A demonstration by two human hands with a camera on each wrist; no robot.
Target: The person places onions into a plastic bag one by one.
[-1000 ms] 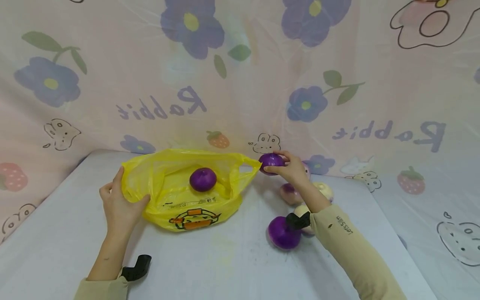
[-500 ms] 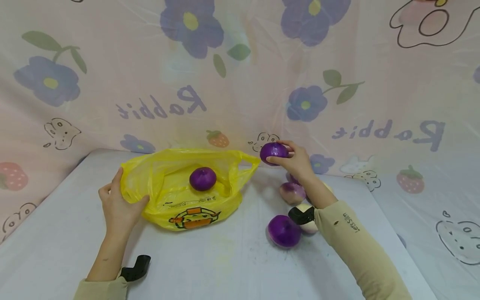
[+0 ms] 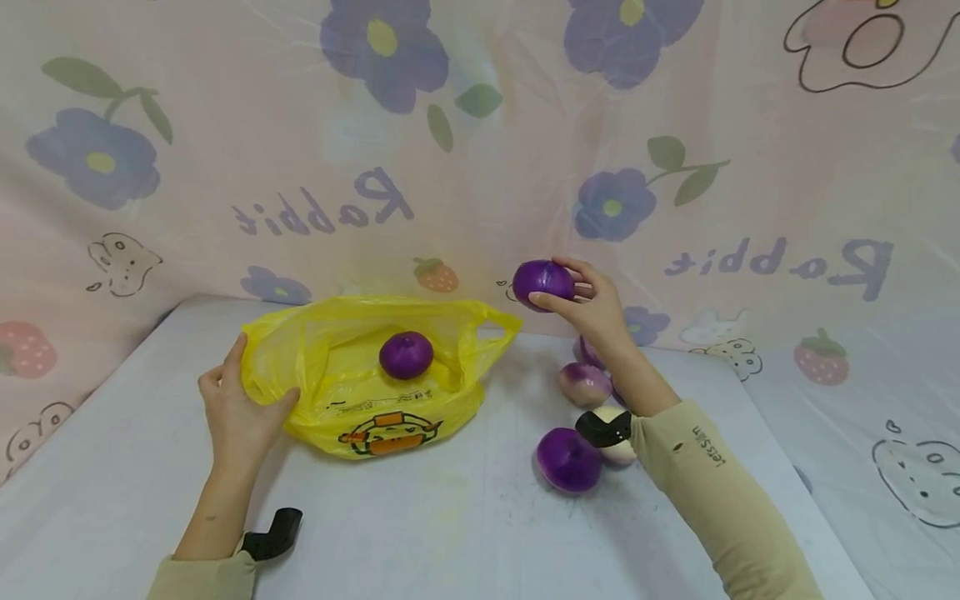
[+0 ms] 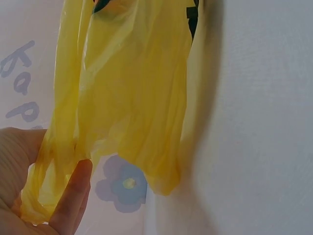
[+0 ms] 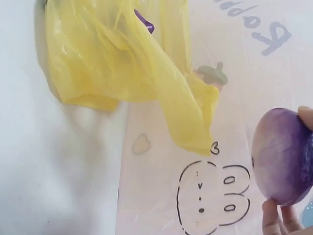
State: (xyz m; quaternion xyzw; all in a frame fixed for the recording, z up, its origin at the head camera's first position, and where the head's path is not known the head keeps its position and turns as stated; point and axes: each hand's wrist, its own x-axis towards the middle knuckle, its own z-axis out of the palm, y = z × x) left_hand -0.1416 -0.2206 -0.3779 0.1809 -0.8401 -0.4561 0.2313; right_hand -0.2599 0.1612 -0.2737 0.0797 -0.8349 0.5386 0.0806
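Observation:
My right hand [image 3: 600, 310] grips a purple onion [image 3: 542, 285] between thumb and fingers, lifted above the table to the right of a yellow plastic bag [image 3: 450, 417]. In the right wrist view this onion [image 5: 281, 156] shows its paler underside. With thumb and fingers spread at the bag's left edge, my left hand [image 3: 243, 408] holds its mouth wide; the left wrist view shows yellow film [image 4: 54, 152] between thumb and fingers. Inside the bag lies another purple onion [image 3: 406, 355].
Several more onions lie under and beside the right forearm: a deep purple onion [image 3: 567, 460] in front, a pale onion [image 3: 618, 450] partly hidden, and a pinkish onion [image 3: 585, 384] behind. A printed cloth [image 3: 480, 167] hangs behind the white table [image 3: 450, 533].
My right hand has raised the held onion from beside the bag's right handle to above it. The left hand, the bag and the onion inside have stayed put.

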